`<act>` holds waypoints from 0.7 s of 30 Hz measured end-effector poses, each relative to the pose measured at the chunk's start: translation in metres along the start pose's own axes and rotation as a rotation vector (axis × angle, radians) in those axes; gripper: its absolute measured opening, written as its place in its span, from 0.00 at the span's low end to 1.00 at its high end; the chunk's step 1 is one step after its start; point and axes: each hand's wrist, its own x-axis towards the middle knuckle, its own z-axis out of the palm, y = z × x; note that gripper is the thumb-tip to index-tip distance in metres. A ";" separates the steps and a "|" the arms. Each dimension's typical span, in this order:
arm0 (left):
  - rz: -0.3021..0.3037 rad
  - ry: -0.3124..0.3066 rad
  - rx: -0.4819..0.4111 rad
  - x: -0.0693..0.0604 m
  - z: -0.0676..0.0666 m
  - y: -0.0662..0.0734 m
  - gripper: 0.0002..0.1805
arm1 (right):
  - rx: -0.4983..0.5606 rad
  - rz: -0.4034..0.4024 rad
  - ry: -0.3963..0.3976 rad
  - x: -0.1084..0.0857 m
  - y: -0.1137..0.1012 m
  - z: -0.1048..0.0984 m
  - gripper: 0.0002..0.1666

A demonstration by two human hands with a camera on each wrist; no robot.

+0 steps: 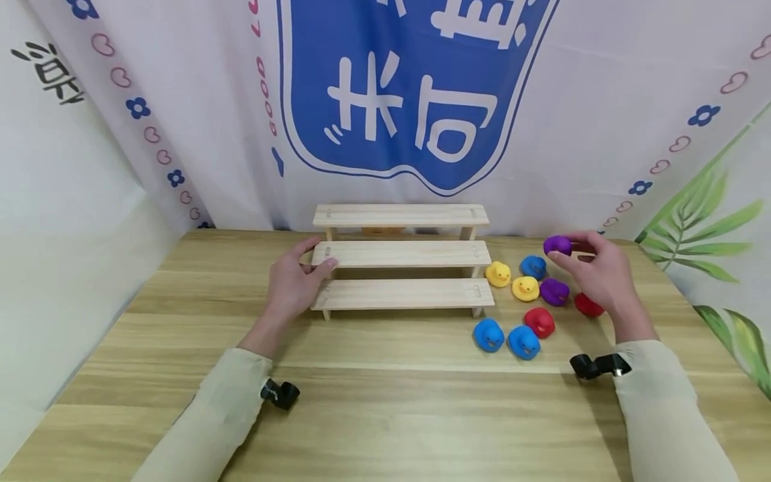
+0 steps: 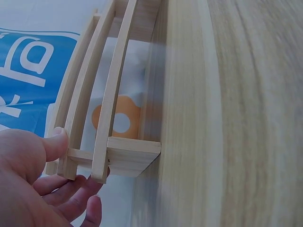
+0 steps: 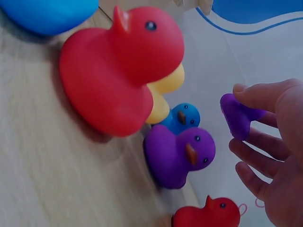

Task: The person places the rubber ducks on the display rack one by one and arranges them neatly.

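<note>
A light wooden three-step rack (image 1: 402,254) stands at the back of the table, its shelves bare. My left hand (image 1: 296,281) grips the left end of the middle shelf, thumb on top and fingers beneath, as the left wrist view also shows. Over at the right, my right hand (image 1: 602,271) pinches a purple rubber duck (image 3: 239,113) between thumb and fingers, held above the table. Below it sit another purple duck (image 1: 554,292), a blue duck (image 1: 533,267) and a red duck (image 1: 587,305), the last partly hidden by the hand.
Two yellow ducks (image 1: 498,274) sit beside the rack's right end. Nearer the front are a red duck (image 1: 539,323) and two more blue ducks (image 1: 488,335). A printed white curtain (image 1: 560,134) hangs behind the wooden table (image 1: 385,415).
</note>
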 end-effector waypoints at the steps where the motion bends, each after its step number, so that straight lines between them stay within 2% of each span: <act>1: 0.005 0.005 0.006 0.000 0.000 0.001 0.35 | 0.000 -0.006 0.007 0.000 -0.001 0.000 0.44; 11: 0.008 0.006 0.015 -0.001 -0.004 0.000 0.35 | 0.040 -0.075 0.018 0.001 -0.018 0.005 0.43; 17: 0.034 -0.004 -0.007 0.001 -0.001 0.000 0.35 | 0.051 -0.087 0.062 -0.005 -0.026 0.005 0.41; 21: 0.023 -0.006 -0.021 0.000 0.000 0.000 0.35 | 0.071 -0.110 0.079 -0.009 -0.033 0.007 0.40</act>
